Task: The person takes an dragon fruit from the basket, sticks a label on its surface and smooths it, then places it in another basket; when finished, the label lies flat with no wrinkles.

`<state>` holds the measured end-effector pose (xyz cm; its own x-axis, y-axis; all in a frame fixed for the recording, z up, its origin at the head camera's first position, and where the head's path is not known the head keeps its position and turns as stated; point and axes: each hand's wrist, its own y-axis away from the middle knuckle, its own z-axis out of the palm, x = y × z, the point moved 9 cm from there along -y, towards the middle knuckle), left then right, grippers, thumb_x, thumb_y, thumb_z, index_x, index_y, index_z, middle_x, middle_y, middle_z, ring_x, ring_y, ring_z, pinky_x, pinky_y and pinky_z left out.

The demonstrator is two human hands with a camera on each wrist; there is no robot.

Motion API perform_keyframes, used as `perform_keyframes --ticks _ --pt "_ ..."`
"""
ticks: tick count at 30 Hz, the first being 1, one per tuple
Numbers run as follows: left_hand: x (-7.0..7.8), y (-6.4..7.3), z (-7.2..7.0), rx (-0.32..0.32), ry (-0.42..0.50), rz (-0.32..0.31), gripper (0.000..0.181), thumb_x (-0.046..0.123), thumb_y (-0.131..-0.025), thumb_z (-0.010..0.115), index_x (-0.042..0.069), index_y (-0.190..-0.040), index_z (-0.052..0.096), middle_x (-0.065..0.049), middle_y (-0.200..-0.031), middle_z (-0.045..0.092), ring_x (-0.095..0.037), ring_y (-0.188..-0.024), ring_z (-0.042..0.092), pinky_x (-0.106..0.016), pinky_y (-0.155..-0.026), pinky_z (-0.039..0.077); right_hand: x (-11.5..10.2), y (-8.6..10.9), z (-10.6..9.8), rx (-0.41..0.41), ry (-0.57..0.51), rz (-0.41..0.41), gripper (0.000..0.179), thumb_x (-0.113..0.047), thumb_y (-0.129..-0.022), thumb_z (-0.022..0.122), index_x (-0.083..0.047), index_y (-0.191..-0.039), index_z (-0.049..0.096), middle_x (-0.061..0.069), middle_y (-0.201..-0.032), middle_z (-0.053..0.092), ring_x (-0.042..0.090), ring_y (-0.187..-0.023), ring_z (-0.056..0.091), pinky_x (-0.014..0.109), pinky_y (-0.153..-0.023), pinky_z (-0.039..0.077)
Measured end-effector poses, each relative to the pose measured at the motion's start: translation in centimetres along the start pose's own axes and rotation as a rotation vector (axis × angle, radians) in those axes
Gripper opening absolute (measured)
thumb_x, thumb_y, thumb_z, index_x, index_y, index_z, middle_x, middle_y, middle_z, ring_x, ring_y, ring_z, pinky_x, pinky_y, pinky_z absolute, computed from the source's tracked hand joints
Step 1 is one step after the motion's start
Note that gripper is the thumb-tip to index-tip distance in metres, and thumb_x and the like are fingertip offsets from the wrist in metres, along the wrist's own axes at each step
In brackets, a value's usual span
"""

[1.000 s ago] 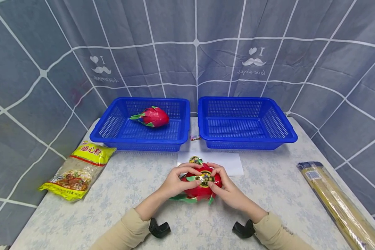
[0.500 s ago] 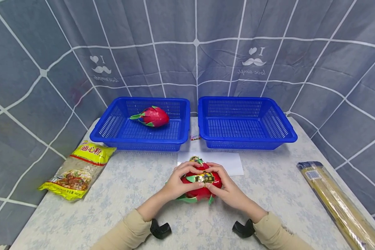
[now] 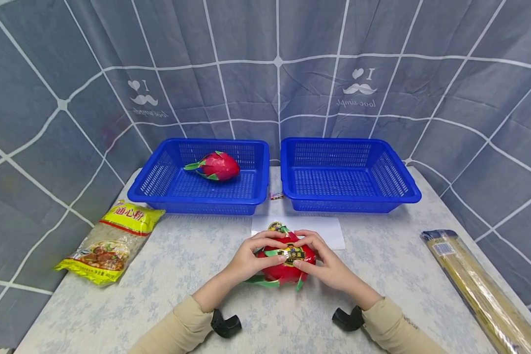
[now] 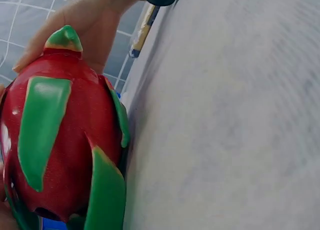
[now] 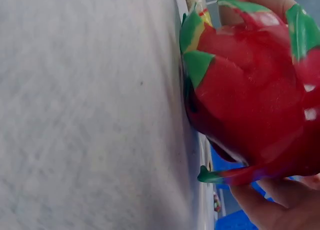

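A red dragon fruit (image 3: 276,273) with green-tipped scales lies on its side on the table in front of me. On its upper face sits a black and gold round label sticker (image 3: 295,254) with a band of characters. My left hand (image 3: 247,258) grips the fruit from the left, its thumb on the sticker's left side. From the right, my right hand (image 3: 325,263) holds it with curled fingers, the thumb at the sticker's lower edge. Both wrist views show the dragon fruit (image 4: 65,125) close up between the hands. A second dragon fruit (image 3: 221,165) lies in the left blue basket (image 3: 194,200).
A blue basket (image 3: 349,198) stands at the back right. Behind the hands lies a white sheet (image 3: 329,231) bearing another round sticker (image 3: 276,226). A pasta bag (image 3: 110,241) lies at the left, and a long pack of noodles (image 3: 482,290) at the right.
The thumbs shifted over the sticker, came together below its band, then moved apart. My right hand has moved slightly right. The fruit has stayed nearly in place.
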<state>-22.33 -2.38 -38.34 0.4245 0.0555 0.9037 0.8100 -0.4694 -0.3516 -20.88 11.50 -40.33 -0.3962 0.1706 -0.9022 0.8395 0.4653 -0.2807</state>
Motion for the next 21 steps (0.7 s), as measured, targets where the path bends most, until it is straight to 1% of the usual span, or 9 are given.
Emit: perform_keyframes --ticks 2,4,5,8,9,11,14,17,21 --pt "1.2 0.2 0.0 0.011 -0.044 0.027 0.026 -0.004 -0.078 0.071 -0.004 -0.103 0.069 -0.018 -0.120 0.058 -0.034 -0.117 0.047 -0.040 -0.095 0.040 0.2 0.0 0.0 -0.008 0.014 0.020 0.035 -0.009 -0.089 0.064 -0.018 -0.120 0.051 0.007 -0.143 0.034 0.030 -0.128 0.037 0.033 -0.095 0.043" --pt "1.4 0.3 0.1 0.031 -0.114 0.074 0.028 0.002 -0.078 0.074 0.001 -0.105 0.069 -0.014 -0.120 0.058 -0.030 -0.117 0.048 -0.043 -0.095 0.039 0.3 0.0 0.1 -0.010 0.051 0.023 0.037 -0.012 -0.090 0.064 -0.020 -0.123 0.051 0.004 -0.143 0.035 0.028 -0.131 0.032 0.037 -0.099 0.039" --pt "1.4 0.4 0.1 0.042 -0.158 0.096 0.029 0.007 -0.077 0.075 0.005 -0.106 0.070 -0.010 -0.121 0.058 -0.027 -0.117 0.048 -0.044 -0.095 0.037 0.3 0.0 0.1 -0.009 0.071 0.025 0.038 -0.013 -0.090 0.063 -0.020 -0.125 0.050 0.003 -0.144 0.035 0.027 -0.132 0.031 0.039 -0.100 0.038" --pt "0.4 0.6 0.4 0.081 -0.267 0.141 0.036 0.022 -0.074 0.080 0.017 -0.108 0.068 0.000 -0.123 0.056 -0.019 -0.117 0.046 -0.048 -0.095 0.032 0.2 0.1 0.2 0.003 0.119 0.035 0.040 -0.015 -0.091 0.063 -0.022 -0.128 0.050 0.002 -0.144 0.036 0.026 -0.133 0.031 0.044 -0.102 0.035" --pt "0.0 0.6 0.5 0.089 -0.290 0.146 0.039 0.026 -0.072 0.081 0.021 -0.108 0.068 0.004 -0.123 0.056 -0.016 -0.118 0.045 -0.047 -0.095 0.030 0.3 0.1 0.1 0.007 0.137 0.039 0.041 -0.016 -0.091 0.063 -0.023 -0.129 0.050 0.002 -0.144 0.037 0.026 -0.133 0.032 0.046 -0.101 0.035" --pt "0.2 0.6 0.7 0.097 -0.310 0.149 0.041 0.028 -0.071 0.083 0.023 -0.108 0.066 0.004 -0.124 0.055 -0.015 -0.119 0.045 -0.048 -0.094 0.029 0.3 0.2 0.0 0.008 0.149 0.049 0.042 -0.018 -0.091 0.063 -0.024 -0.130 0.050 0.004 -0.144 0.038 0.028 -0.132 0.035 0.044 -0.100 0.037" --pt "0.3 0.6 0.7 0.093 -0.255 0.130 0.039 0.024 -0.071 0.083 0.021 -0.107 0.068 0.002 -0.123 0.056 -0.017 -0.118 0.045 -0.049 -0.096 0.026 0.4 0.2 -0.2 -0.002 0.117 0.068 0.042 -0.017 -0.090 0.064 -0.022 -0.130 0.051 0.008 -0.142 0.040 0.031 -0.125 0.043 0.039 -0.094 0.044" --pt "0.3 0.4 0.7 0.069 -0.178 0.093 0.036 0.019 -0.072 0.081 0.016 -0.105 0.070 -0.001 -0.122 0.057 -0.020 -0.117 0.046 -0.053 -0.097 0.023 0.4 0.3 -0.3 -0.029 0.077 0.081 0.043 -0.015 -0.088 0.066 -0.020 -0.129 0.052 0.013 -0.141 0.040 0.033 -0.116 0.049 0.033 -0.086 0.049" --pt "-0.2 0.3 0.6 0.031 -0.094 0.030 0.031 0.013 -0.076 0.078 0.011 -0.105 0.071 -0.003 -0.121 0.057 -0.023 -0.118 0.045 -0.054 -0.099 0.020 0.3 0.3 -0.5 -0.057 0.082 0.072 0.046 -0.016 -0.086 0.070 -0.018 -0.129 0.053 0.017 -0.141 0.040 0.034 -0.113 0.051 0.032 -0.083 0.050"
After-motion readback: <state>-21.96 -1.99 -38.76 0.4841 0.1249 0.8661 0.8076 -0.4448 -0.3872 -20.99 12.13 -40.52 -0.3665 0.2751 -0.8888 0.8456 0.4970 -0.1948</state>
